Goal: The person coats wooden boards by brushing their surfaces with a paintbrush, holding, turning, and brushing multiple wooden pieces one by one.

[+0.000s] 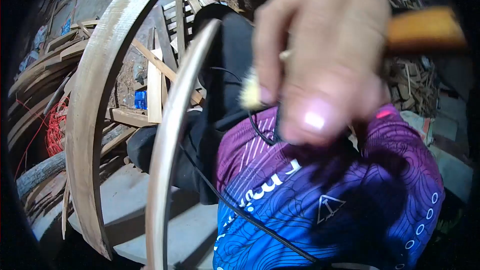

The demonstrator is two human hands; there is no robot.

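My right hand (330, 60) is raised close to the camera and blurred, its fingers curled round a tool with an orange-brown wooden handle (425, 31). The handle sticks out to the right of the knuckles. On the other side, by the fingers, shows a pale yellow bristly tuft (251, 91); the hand hides whether it joins the handle. Left of the hand, apart from it, a narrow curved wooden piece (172, 105) rises from the bottom edge. Further left stands a broader curved wooden piece (82, 130). My left hand does not show.
Stacked curved boards (30, 85) lie at the left, beside tangled red cord (56, 130) and a log (42, 172). Planks and offcuts (157, 85) litter the floor, with a blue packet (141, 100) among them. A black cord (240, 212) crosses my patterned shirt (300, 215).
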